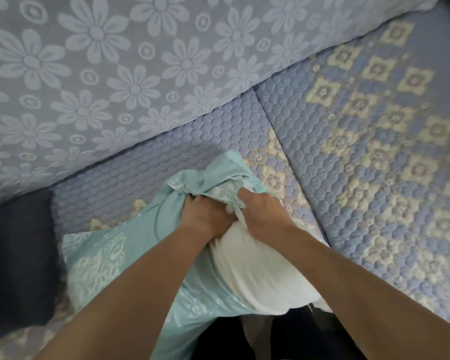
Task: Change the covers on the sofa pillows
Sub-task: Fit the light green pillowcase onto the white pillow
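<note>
Head view: both hands, left (205,216) and right (260,211), clutch the teal cover's (166,222) bunched mouth over the white pillow (250,266) on the sofa (348,152); judging by this, stuffing is underway, next tugging cover along.

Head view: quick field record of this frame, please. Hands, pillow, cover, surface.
left hand: grips bunched teal cover
right hand: grips cover edge at the white pillow insert
insert: partly outside the cover; going in or coming out cannot be told
cover: teal with a pale pattern, lying on the sofa seat
seat: blue quilted throw
backrest: blue, floral pattern
dark cushion: at left
</note>
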A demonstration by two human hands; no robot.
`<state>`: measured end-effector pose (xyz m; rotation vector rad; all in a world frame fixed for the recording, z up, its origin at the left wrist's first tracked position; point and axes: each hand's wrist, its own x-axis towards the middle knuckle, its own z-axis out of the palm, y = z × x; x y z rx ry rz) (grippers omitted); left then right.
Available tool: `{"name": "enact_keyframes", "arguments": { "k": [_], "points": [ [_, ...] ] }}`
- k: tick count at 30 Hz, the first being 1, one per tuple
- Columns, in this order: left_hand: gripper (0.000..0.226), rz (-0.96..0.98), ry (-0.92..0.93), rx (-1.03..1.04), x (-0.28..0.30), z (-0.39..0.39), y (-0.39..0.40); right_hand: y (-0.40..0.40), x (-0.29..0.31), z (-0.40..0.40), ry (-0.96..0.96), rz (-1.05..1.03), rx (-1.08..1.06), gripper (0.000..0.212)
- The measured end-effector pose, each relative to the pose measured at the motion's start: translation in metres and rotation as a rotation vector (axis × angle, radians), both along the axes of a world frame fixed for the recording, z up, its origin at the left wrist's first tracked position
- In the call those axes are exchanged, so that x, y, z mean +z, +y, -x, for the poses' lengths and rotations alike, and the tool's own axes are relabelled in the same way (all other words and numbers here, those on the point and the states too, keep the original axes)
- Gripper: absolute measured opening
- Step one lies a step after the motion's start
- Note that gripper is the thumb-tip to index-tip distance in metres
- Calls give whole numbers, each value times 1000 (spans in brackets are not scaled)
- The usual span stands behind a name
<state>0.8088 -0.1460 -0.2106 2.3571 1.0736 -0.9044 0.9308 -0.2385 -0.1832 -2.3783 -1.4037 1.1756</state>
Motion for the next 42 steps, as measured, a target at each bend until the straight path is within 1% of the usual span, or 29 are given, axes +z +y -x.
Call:
{"name": "enact_keyframes", "arguments": {
  "k": [1, 2, 4, 5, 7, 9, 10, 12, 13, 14, 16, 17, 19, 20, 21, 23, 26, 28, 30, 32, 34, 35, 36, 37, 38, 39, 41, 42],
  "points": [
    [75, 7, -29, 15, 2, -4, 0, 0, -3, -7, 12, 7, -17, 18],
    [70, 7, -70, 12, 9, -6, -4, 0, -5, -16, 51, 22, -77, 22],
    [67, 30, -187, 12, 33, 4, -27, -3, -9, -31, 131, 69, -260, 26],
    [70, 46, -267, 22, 50, 13, -48, -6, -10, -34, 150, 81, -330, 22],
    [71, 22, -444, 40, 87, 30, -97, -6, -10, -31, 162, 86, -383, 14],
    [73, -18, -519, -60, 95, 35, -137, 1, -10, -25, 187, 105, -416, 13],
    [76, -44, -517, -136, 90, 31, -145, 4, -12, -23, 201, 113, -406, 13],
    [80, -118, -443, -263, 67, 17, -134, 11, -17, -26, 195, 127, -339, 12],
    [78, -146, -395, -298, 54, 11, -123, 10, -19, -30, 174, 132, -294, 17],
    [73, -182, -353, -326, 42, 7, -111, 8, -23, -35, 135, 139, -248, 26],
    [61, -230, -266, -382, 29, 9, -92, -6, -30, -43, 17, 164, -178, 43],
    [56, -244, -248, -408, 25, 14, -86, -16, -32, -44, -73, 153, -144, 44],
    [55, -277, -197, -443, 22, 23, -74, -35, -38, -44, -255, 94, -59, 38],
    [57, -295, -187, -440, 22, 26, -71, -46, -41, -43, -292, 98, -63, 35],
    [56, -311, -192, -433, 21, 28, -69, -57, -44, -41, -270, 152, -103, 32],
    [55, -302, -180, -423, 21, 29, -72, -87, -43, -36, -163, 281, -183, 26],
    [60, -290, -171, -428, 16, 32, -78, -133, -22, -25, -60, 411, -183, 17],
    [57, -340, -116, -416, 17, 29, -78, -148, 1, -21, -12, 339, -289, 16],
    [49, -380, -52, -439, 20, 22, -79, -141, 22, -19, 16, 181, -418, 22],
    [56, -356, -23, -444, 28, 15, -87, -130, 30, -18, 6, 84, -476, 23],
    [68, -327, -141, -358, 45, 10, -90, -123, 29, -18, 43, 109, -538, 16],
    [74, -305, -278, -288, 56, 11, -91, -121, 27, -20, 79, 127, -575, 12],
    [78, -257, -437, -286, 68, 13, -95, -121, 25, -21, 116, 140, -616, 8],
    [81, -187, -595, -332, 77, 17, -102, -121, 22, -21, 134, 136, -635, 6],
    [83, -76, -700, -400, 87, 20, -112, -121, 21, -20, 135, 114, -641, 6],
    [81, 4, -713, -469, 93, 21, -125, -123, 17, -16, 119, 87, -617, 8],
    [71, 5, -679, -496, 89, 22, -133, -122, 16, -10, 111, 85, -568, 11],
    [69, -22, -655, -527, 78, 22, -130, -121, 16, -12, 155, 97, -617, 11]
  ]
}}
